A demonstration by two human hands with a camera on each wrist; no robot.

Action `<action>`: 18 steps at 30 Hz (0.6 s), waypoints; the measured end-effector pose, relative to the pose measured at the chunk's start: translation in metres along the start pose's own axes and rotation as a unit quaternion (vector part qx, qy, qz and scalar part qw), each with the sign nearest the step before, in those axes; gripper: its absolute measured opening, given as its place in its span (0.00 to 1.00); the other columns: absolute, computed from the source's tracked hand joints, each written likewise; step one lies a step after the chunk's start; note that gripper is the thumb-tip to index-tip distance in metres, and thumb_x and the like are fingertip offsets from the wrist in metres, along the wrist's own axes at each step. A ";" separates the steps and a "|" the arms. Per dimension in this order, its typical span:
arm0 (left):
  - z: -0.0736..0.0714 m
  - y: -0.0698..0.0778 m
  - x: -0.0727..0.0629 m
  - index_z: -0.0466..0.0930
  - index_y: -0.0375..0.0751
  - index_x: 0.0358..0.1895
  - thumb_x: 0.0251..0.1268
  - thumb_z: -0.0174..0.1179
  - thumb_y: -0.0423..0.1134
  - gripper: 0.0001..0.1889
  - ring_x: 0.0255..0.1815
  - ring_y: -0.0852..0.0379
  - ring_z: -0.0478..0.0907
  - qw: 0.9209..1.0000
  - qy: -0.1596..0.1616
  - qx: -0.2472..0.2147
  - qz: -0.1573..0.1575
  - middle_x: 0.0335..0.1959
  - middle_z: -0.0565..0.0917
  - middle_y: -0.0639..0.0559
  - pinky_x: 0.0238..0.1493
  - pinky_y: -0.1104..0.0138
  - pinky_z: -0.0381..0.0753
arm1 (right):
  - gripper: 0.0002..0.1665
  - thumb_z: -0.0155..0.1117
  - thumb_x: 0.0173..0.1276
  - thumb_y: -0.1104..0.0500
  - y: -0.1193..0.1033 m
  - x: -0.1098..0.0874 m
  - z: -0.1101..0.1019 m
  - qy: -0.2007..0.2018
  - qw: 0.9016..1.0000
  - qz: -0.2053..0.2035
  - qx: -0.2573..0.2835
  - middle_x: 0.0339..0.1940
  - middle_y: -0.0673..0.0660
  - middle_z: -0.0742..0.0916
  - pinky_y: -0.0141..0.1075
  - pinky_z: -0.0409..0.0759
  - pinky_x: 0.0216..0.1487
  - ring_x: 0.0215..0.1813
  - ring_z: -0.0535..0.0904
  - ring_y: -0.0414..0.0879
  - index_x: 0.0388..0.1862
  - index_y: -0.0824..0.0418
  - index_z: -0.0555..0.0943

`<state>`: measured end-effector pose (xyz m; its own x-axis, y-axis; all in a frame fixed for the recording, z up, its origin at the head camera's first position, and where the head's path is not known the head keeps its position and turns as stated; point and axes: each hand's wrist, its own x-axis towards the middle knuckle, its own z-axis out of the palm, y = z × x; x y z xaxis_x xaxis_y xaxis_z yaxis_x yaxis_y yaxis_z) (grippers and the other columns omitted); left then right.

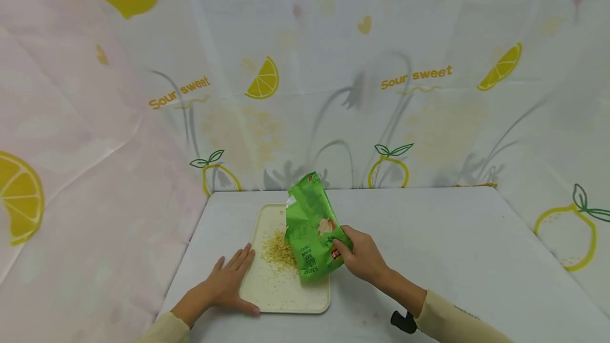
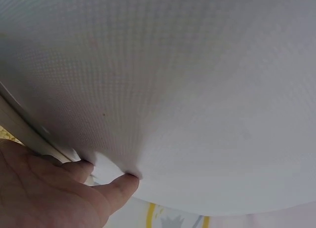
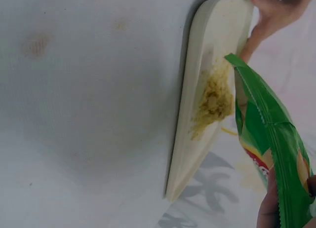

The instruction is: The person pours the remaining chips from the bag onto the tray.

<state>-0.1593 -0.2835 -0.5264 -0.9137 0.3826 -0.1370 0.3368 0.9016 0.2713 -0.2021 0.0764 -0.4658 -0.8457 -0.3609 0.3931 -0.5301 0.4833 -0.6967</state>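
A green snack bag is tilted over the cream tray, pinched at its right side by my right hand. Below it on the tray lies a heap of yellowish crumbs, with finer bits scattered around. In the right wrist view the bag hangs above the crumb pile. My left hand rests at the tray's left edge, fingers extended and spread, thumb at the near left corner. The left wrist view shows this hand with fingertips on the white surface beside the tray wall.
The tray lies on a white table. A printed lemon curtain hangs behind the table and along its sides. A black strap piece sits at the right wrist. Faint stains mark the table.
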 end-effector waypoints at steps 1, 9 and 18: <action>0.000 0.000 0.000 0.47 0.31 0.78 0.31 0.66 0.81 0.75 0.78 0.32 0.51 1.000 0.000 0.000 0.000 0.80 0.47 0.34 0.66 0.27 0.52 | 0.12 0.64 0.70 0.62 0.000 0.000 -0.001 -0.004 1.000 0.001 0.001 0.29 0.49 0.85 0.28 0.74 0.26 0.27 0.75 0.31 0.50 0.64 0.81; -0.001 0.000 0.000 0.45 0.33 0.79 0.32 0.65 0.81 0.75 0.79 0.33 0.49 1.000 -0.014 -0.010 -0.007 0.81 0.45 0.35 0.66 0.27 0.49 | 0.10 0.64 0.69 0.64 -0.008 0.013 -0.017 0.027 0.999 -0.004 0.022 0.24 0.49 0.82 0.29 0.72 0.22 0.22 0.70 0.33 0.48 0.65 0.81; -0.003 0.000 -0.001 0.45 0.32 0.79 0.33 0.66 0.80 0.74 0.79 0.33 0.48 1.000 -0.013 -0.018 -0.004 0.81 0.45 0.34 0.67 0.27 0.49 | 0.11 0.64 0.70 0.64 -0.015 0.020 -0.022 0.041 0.998 -0.042 0.019 0.26 0.50 0.83 0.29 0.73 0.22 0.24 0.71 0.32 0.49 0.67 0.81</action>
<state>-0.1594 -0.2842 -0.5230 -0.9104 0.3800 -0.1637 0.3200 0.8975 0.3036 -0.2126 0.0795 -0.4347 -0.8017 -0.3312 0.4976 -0.5976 0.4232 -0.6811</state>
